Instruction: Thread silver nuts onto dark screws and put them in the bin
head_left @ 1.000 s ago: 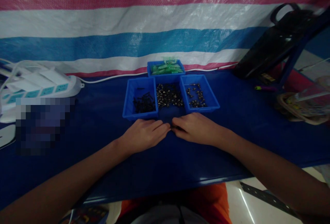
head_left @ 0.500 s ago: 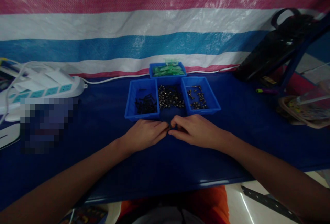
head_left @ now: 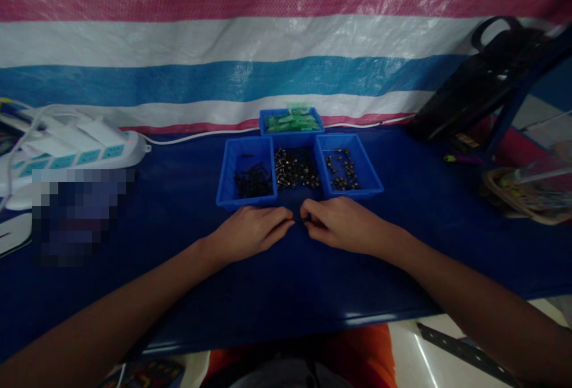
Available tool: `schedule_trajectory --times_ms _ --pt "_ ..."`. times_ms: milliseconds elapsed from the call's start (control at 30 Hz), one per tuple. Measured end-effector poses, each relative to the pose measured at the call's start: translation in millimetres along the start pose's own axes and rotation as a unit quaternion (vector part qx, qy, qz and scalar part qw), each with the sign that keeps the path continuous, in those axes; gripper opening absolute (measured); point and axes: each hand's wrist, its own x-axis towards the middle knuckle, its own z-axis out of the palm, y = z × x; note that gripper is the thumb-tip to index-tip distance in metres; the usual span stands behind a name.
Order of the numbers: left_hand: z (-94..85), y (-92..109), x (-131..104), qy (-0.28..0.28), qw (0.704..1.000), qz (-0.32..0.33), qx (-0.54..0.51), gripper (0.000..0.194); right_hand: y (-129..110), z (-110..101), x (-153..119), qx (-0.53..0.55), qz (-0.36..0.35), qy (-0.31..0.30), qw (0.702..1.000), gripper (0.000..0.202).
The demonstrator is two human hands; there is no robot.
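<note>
My left hand and my right hand meet over the table just in front of the bins, fingertips pinched and a small gap between them. A thin dark piece, too small to name, spans that gap between both pinches. Left of centre, a blue bin holds dark slender parts. Loose shiny metal pieces lie in a heap between the bins. The right blue bin contains small metal parts.
Behind the heap is a blue bin of green packets. A white power strip lies at the left. On the right are a black bottle, a purple pen-like item and a basket. A striped sheet hangs behind.
My fingertips have drawn slightly apart, the right hand shifting a little rightward. The thin dark piece between them shows more clearly now.
</note>
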Motion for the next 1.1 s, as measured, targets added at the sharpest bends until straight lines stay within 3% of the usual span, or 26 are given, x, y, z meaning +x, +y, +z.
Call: schedule_trajectory --times_ms 167,300,733,1100 --pt "0.9 4.7 -1.9 0.048 0.993 0.085 0.062 0.021 -2.2 4.2 -0.3 -0.010 -0.011 -0.017 1.000 0.007" --pt "0.4 6.8 -2.2 0.070 0.988 0.111 0.083 0.018 -4.5 4.3 -0.4 -0.006 -0.013 -0.021 1.000 0.006" --pt "0.0 4.8 0.8 -0.005 0.999 -0.001 0.052 0.023 -5.2 -3.2 -0.5 -0.039 0.002 0.014 0.999 0.013" --pt "-1.0 2.8 1.4 -0.009 0.999 0.026 0.022 0.020 -7.4 -0.6 -3.0 0.055 -0.061 0.035 0.996 0.016"
